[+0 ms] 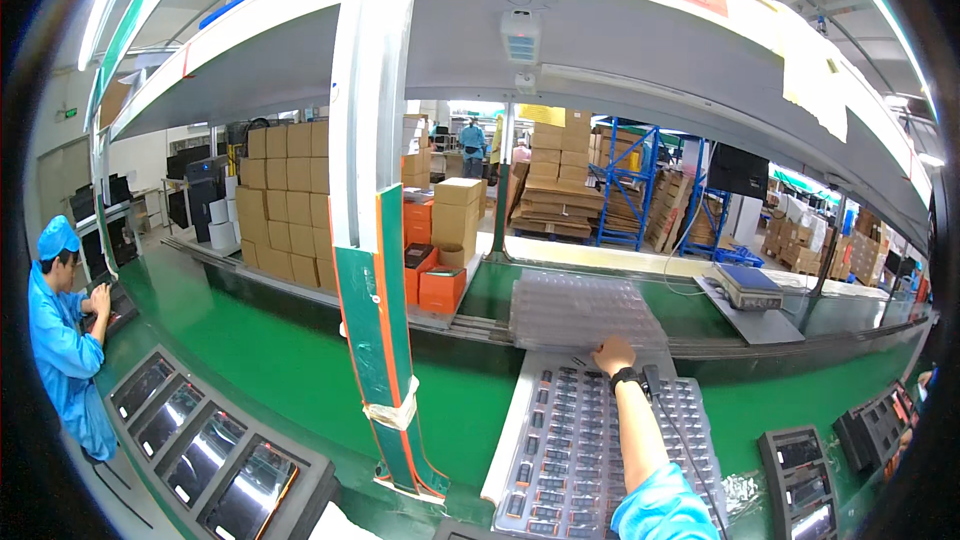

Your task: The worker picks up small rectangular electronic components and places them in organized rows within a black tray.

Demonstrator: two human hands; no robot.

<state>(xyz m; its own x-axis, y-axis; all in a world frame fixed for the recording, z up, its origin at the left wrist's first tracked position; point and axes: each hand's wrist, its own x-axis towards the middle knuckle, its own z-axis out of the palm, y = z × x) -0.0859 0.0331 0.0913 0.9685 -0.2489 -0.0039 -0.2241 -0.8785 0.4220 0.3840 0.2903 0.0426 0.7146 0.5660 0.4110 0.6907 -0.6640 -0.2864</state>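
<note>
Right hand at a loaded tray's far edge

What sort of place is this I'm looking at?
Probably a factory assembly or packing floor: a long green workbench, a clear compartmented tray of small dark parts, and stacked cardboard boxes beyond. A co-worker in blue workwear and cap is alongside.

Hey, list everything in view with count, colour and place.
Bench: one, green, middle
Shelf: one, grey, overhead
Post: one, white and green, left of centre
Parts tray: one, clear, lower right
Small parts: dozens, dark, in parts tray
Tray stack: one, clear, behind parts tray
Device trays: at least three, black, lower left and right
Scale: one, blue-grey, right
Cartons: many, brown, background
Co-worker: one, blue clothing, left
Right hand: one, blue sleeve, by tray stack
</note>
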